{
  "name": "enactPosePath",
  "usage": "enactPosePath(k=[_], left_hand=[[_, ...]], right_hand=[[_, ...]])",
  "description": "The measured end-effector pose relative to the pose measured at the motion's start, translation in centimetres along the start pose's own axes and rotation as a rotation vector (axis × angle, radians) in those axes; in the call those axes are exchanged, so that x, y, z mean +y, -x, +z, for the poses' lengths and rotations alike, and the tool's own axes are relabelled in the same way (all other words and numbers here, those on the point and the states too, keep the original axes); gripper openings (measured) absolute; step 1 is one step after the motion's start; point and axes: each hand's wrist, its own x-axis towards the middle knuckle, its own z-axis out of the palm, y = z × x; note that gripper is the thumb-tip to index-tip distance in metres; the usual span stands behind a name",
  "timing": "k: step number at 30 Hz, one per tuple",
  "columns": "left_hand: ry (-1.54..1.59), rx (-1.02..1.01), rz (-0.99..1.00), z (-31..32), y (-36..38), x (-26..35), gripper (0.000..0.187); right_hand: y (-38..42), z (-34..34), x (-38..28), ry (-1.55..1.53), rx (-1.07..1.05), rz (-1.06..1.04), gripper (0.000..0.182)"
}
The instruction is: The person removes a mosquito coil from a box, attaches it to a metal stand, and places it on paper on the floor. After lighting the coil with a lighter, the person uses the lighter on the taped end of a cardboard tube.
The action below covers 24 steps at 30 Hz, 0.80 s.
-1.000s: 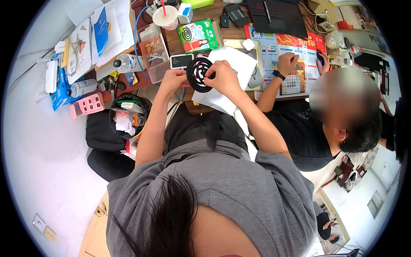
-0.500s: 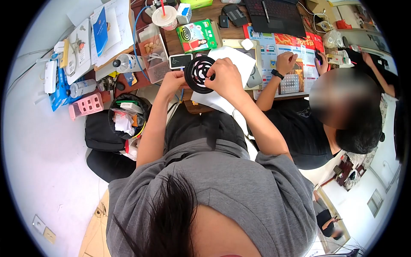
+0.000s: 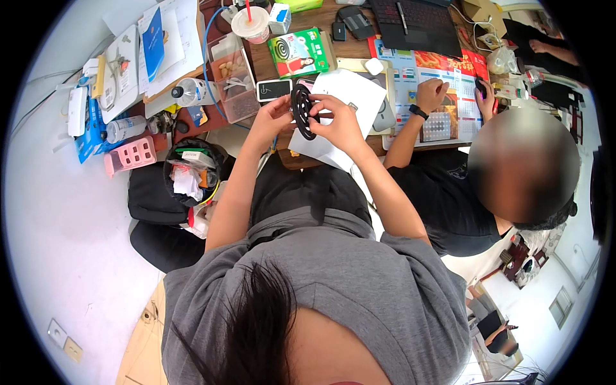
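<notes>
A black spiral coil is held up in the air between my two hands, turned nearly edge-on to the camera. My left hand has its fingers closed at the coil's left edge. On the other side, the fingers of my right hand pinch the coil. Beneath the hands lies a white paper sheet at the table's edge. A green box with a spiral picture lies beyond the coil, and a dark device with a white frame is just past my left hand.
To the right sits a co-worker in black, one hand on a colourful calendar sheet, the other on a mouse. A clear plastic box, a lidded cup and a laptop are on the table. A bin stands below left.
The coil has turned from facing the camera to nearly edge-on. My left hand has moved slightly right and up, and my right hand's fingers have shifted along the coil.
</notes>
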Motion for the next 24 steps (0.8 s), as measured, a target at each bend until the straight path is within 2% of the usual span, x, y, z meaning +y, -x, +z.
enactPosePath(k=[5, 7, 10, 13, 16, 24], left_hand=[[-0.069, -0.018, -0.069, -0.2, 0.4, 0.3, 0.046], [-0.086, -0.009, -0.037, 0.8, 0.9, 1.3, 0.047], [-0.095, -0.036, -0.025, 1.9, 1.8, 2.6, 0.051], [-0.103, -0.056, -0.033, 1.9, 1.9, 2.7, 0.054], [-0.118, -0.082, -0.047, 1.7, 1.7, 2.6, 0.055], [-0.124, -0.151, -0.02, 1.9, 1.7, 2.2, 0.056]], right_hand=[[1.0, 0.5, 0.3, -0.19, 0.029, 0.064, 0.014], [1.3, 0.6, 0.1, -0.276, 0.04, 0.069, 0.013], [1.6, 0.2, -0.6, -0.016, 0.03, -0.094, 0.013], [1.8, -0.1, -0.8, 0.04, 0.032, -0.217, 0.015], [1.9, -0.1, -0.9, -0.223, 0.008, -0.132, 0.017], [2.2, -0.6, -1.1, -0.269, -0.05, -0.128, 0.018]])
